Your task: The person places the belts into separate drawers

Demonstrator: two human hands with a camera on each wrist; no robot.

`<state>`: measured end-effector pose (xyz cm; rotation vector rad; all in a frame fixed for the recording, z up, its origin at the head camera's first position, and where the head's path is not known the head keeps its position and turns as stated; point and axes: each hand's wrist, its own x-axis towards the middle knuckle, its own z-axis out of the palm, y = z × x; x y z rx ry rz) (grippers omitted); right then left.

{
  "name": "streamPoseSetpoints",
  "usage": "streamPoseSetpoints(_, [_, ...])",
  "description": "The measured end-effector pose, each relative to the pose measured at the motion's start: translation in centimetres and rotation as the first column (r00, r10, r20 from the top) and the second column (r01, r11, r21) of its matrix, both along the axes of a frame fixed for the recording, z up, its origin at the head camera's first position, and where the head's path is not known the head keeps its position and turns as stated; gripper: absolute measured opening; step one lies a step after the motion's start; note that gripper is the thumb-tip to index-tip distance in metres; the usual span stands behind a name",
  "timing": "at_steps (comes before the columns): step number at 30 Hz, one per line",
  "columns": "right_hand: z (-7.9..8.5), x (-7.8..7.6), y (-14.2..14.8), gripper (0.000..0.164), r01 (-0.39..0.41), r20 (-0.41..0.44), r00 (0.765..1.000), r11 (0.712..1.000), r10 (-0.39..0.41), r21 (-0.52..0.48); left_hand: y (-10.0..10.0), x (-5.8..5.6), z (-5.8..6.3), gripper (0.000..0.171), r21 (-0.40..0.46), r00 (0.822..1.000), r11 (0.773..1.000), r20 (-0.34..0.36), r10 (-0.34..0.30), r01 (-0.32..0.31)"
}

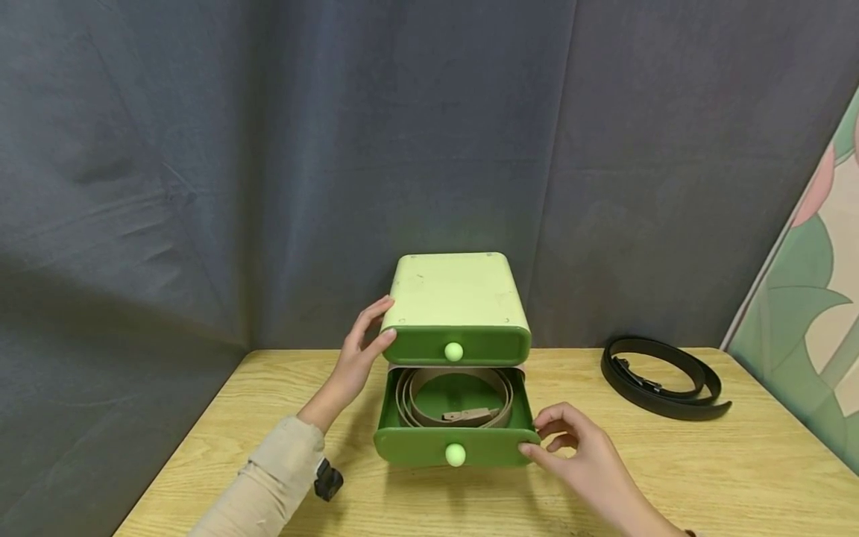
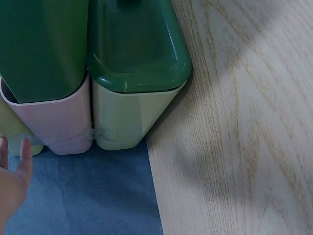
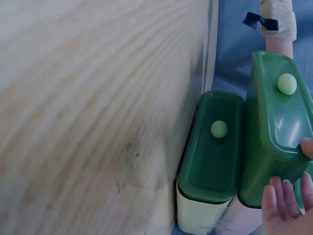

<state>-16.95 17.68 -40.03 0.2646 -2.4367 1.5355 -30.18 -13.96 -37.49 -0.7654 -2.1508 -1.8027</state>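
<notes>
A beige sleeve (image 1: pixel 268 470), a small black fitting (image 1: pixel 328 479) at its cuff, stretches in from the near left of a three-tier green-and-cream chest (image 1: pixel 459 287) on a wood-grain counter (image 1: pixel 262 418). At the chest's right front, a person's right hand (image 1: pixel 580 447) holds the corner of the pulled-out middle drawer (image 1: pixel 416 447) in a narrow grip, thumb against the green front and fingers at the side. Inside that drawer, forward of the chest's body, lies a coiled taupe belt (image 1: pixel 406 399), its buckle end (image 1: pixel 466 416) turned toward the drawer's front. Below, the chest's bottom drawer (image 3: pixel 208 161), seen from the right wrist, sits closed in its pale shell, contents hidden. At the chest's upper left, the left hand (image 1: pixel 359 358) rests with a wide grip, thumb by the front edge and fingers extended along the side. The top drawer (image 1: pixel 416 345) is closed, its contents also out of sight. Well to the right of the chest, a black belt (image 1: pixel 671 406) lies loosely coiled on the counter. Behind the chest hangs a grey-blue curtain (image 1: pixel 429 149); far to its right stands a panel (image 1: pixel 798 328) painted with leaf shapes
</notes>
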Motion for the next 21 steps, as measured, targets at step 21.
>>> streamPoseSetpoints(21, [-0.2, -3.3, -0.4, 0.033, 0.099, -0.003, 0.995, 0.995, -0.099, 0.015, 0.0, -0.1, -0.2, 0.051, 0.004, 1.000, 1.000, -0.003, -0.007, 0.007])
